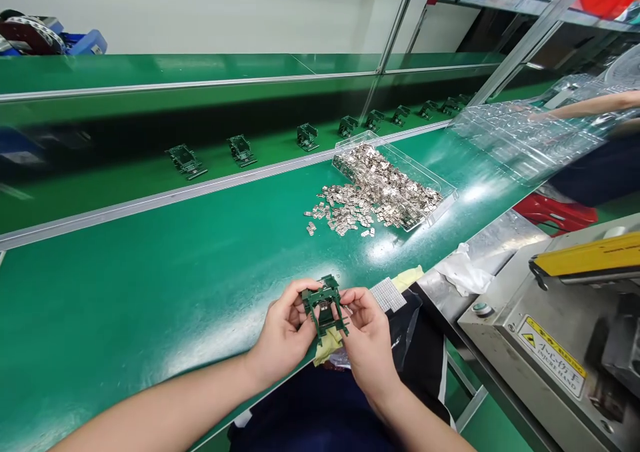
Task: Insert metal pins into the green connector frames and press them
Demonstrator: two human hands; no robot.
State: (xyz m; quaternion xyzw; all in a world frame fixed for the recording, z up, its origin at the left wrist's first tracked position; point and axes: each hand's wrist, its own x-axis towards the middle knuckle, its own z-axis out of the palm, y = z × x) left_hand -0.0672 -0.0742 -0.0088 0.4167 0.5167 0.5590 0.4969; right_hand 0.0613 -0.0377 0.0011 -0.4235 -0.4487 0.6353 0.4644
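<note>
Both my hands hold one small dark green fixture (324, 307) at the near edge of the green bench (150, 272). My left hand (284, 332) grips its left side with fingers curled. My right hand (369, 335) pinches its right side, thumb and fingers pressed on it. A small silvery piece sits in the fixture's middle. Further back, a pile of small silver metal clips (345, 212) spills from a clear plastic tray (445, 195).
Several identical green fixtures (241, 149) ride on the green conveyor belt behind a metal rail. A grey machine with a yellow bar (583, 259) stands at right. A yellow cloth (407, 277) and grey pad (389, 295) lie nearby. Another person's arm (590, 107) reaches over clear blister trays at far right.
</note>
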